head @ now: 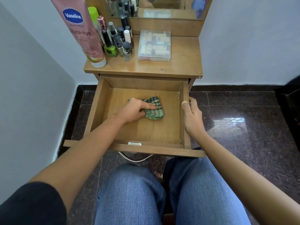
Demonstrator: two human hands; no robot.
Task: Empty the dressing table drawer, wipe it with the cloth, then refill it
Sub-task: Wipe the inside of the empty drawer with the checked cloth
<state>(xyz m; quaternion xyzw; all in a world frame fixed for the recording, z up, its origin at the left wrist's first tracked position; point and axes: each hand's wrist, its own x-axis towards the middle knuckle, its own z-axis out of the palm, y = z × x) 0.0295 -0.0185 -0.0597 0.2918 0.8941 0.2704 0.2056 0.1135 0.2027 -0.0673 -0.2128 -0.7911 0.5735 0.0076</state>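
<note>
The left hand's fingers (pixel 151 106) lie curled over a green checked cloth (pixel 156 112), bunching it and pressing it to the floor of the drawer (pixel 97 104). The cloth sits near the middle of the floor, slightly toward 1 o'clock. The left hand (pixel 135 112) reaches in from 7 o'clock, its forearm crossing the drawer's front edge.

The right hand (pixel 193 116) grips the drawer's wall at 3 o'clock, with the thumb on the rim and the fingers wrapped down the outside. The drawer is pulled fully open and holds only the cloth.

At 12 o'clock from the drawer is the tabletop (pixel 183 60). A clear lidded box (pixel 154 45) at its middle is packed with small tubes in rows. At 9 o'clock of the box stands a cluster of small bottles (pixel 119 42), including a bright green one. Farther toward 9 o'clock, at the tabletop's edge, a tall pink Vaseline tube (pixel 82 31) stands cap down. A mirror (pixel 162 5) rises at 12 o'clock.
</note>
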